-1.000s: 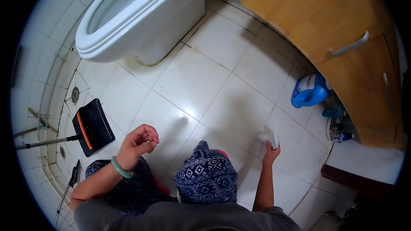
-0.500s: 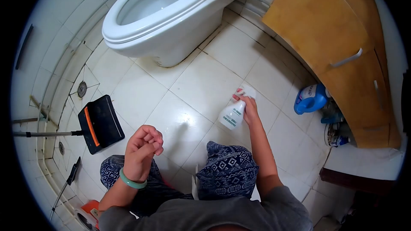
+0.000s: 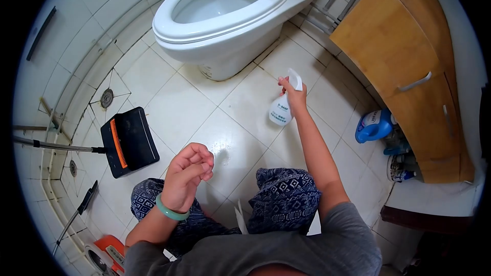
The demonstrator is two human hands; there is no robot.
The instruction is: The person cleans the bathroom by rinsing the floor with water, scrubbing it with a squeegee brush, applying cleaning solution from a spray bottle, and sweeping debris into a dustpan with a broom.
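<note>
A white spray bottle (image 3: 280, 110) with green lettering hangs tilted above the tiled floor, its white trigger head uppermost. My right hand (image 3: 295, 93) is wrapped round its neck, just in front of the toilet (image 3: 220, 46). My left hand (image 3: 190, 174), with a pale green bangle (image 3: 171, 211) at the wrist, is raised over my left knee. Its fingers are curled in and pressed to the thumb; whether anything small sits between them I cannot make out. The toilet's seat is down and its lid is up.
On the left, a black dustpan (image 3: 138, 143) with an orange comb edge lies on the floor beside a drain (image 3: 107, 98). A wooden cabinet (image 3: 394, 46) curves along the right, with a blue jug (image 3: 372, 127) and other containers below. An orange-and-white object (image 3: 108, 253) stands at lower left.
My right hand has moved the spray bottle forward, toward the toilet, and turned it more upright. My left hand stays curled near my knee. The whole view has shifted slightly.
</note>
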